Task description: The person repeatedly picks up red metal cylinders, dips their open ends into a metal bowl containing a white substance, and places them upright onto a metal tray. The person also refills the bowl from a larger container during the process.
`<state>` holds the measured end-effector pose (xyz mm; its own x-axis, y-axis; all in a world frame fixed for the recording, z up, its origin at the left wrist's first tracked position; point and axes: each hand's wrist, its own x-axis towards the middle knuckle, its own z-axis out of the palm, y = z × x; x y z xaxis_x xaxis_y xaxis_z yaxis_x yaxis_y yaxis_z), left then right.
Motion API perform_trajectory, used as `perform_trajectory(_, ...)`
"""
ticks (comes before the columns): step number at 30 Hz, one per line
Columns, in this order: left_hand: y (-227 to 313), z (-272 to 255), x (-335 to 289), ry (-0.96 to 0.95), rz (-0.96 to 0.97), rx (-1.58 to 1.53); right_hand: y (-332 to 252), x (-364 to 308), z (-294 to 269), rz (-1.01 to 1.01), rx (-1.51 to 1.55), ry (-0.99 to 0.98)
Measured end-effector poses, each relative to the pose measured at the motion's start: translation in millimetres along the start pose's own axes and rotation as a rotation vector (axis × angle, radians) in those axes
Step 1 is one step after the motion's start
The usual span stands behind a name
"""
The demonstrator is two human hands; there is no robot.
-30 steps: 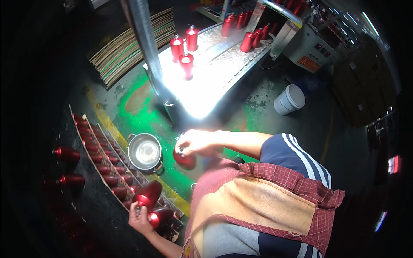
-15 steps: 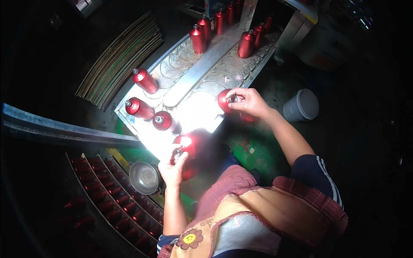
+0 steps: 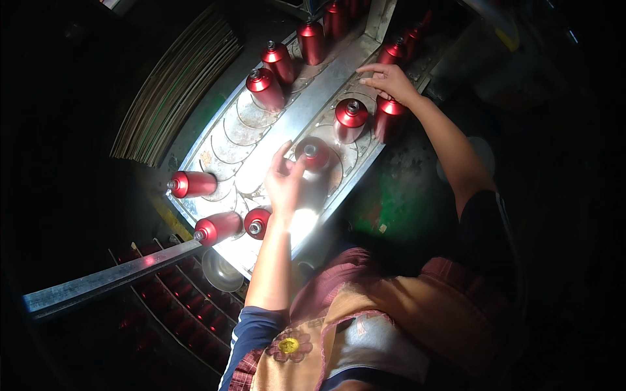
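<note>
My left hand is open over the brightly lit conveyor table, thumb and fingers apart. Just right of its thumb stands a red metal bottle with a bare narrow neck, partly washed out by glare. Farther off, my right hand reaches out with its fingers stretched leftward, holding nothing. Beneath its wrist is another red bottle, its neck hidden. Between the hands, a third red bottle stands upright on the right lane. Close to my left forearm there is one more red bottle.
Several red bottles line the left lane, beyond a metal divider. A metal rail meets the table's near left corner. Below are racks of red bottles and a metal bowl. Stacked sheets lie at the far left.
Both hands have let go of the bottles they gripped by the necks and moved farther over the table; the right went up and away. The view has shifted, and left-lane bottles stand nearer.
</note>
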<state>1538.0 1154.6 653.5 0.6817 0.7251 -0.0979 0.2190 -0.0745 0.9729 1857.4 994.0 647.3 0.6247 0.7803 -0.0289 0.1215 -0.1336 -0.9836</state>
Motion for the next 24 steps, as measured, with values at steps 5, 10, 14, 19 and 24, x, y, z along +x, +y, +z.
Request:
perform_trajectory(5,-5,44,25,0.089,0.071,-0.159,48,81,-60,0.037,0.091,0.323)
perform_trajectory(10,15,17,63,0.259,0.249,-0.089,47,97,-82,-0.365,-0.007,0.692)
perform_trajectory(14,11,-36,165,0.327,0.357,0.193,15,14,-29,-0.459,0.148,0.332)
perform_trajectory(19,-40,-17,263,0.312,0.169,0.491,19,-36,58,-0.386,-0.284,-0.197)
perform_trajectory(24,-60,-6,256,0.294,0.237,0.107,75,-2,61,-0.298,-0.304,0.188)
